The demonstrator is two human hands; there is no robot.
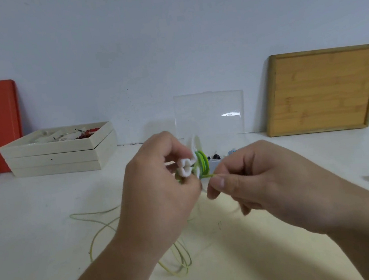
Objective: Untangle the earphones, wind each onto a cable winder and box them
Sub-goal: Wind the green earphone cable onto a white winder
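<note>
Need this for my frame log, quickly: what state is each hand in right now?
Left hand: closed, gripping the white cable winder.
Right hand: closed, pinching the green earphone cable between thumb and forefinger.

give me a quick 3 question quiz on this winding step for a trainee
1. True or false: the left hand holds the white winder.
2. What does the right hand pinch? A) the green cable B) a pen C) nothing
3. Fill in: the unwound part of the cable lies on the ____.

Key: 1 true; 2 A; 3 table.
</note>
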